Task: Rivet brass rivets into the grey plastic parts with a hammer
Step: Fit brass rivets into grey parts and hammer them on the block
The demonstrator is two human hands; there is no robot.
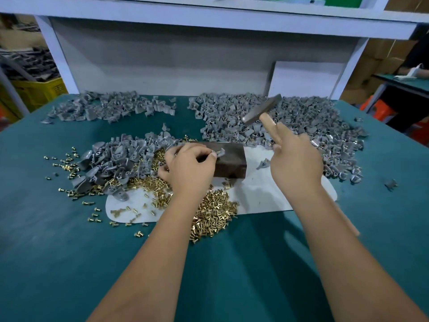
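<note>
One green-topped workbench (58, 240) is seen, with one white sheet (262, 194) laid on it and one dark metal block (228, 162) set on that sheet. Four heaps of grey plastic parts are counted: the largest at the right rear (313, 122), one at the left rear (109, 108), one left of the block (120, 159), and two or three strays by the sheet's right end. Brass rivets (213, 214) are spread in one broad heap in front of the block, with loose ones scattered to the left. One hammer (261, 110) is raised above the right rear heap, its head blurred. Both forearms are extended forward. The right hand (294, 163) is wrapped round the wooden handle, forefinger lying along it. The left hand (191, 166) is curled over the block's left end, and one grey plastic part (219, 153) is pinched on the block's top between thumb and fingertips.
</note>
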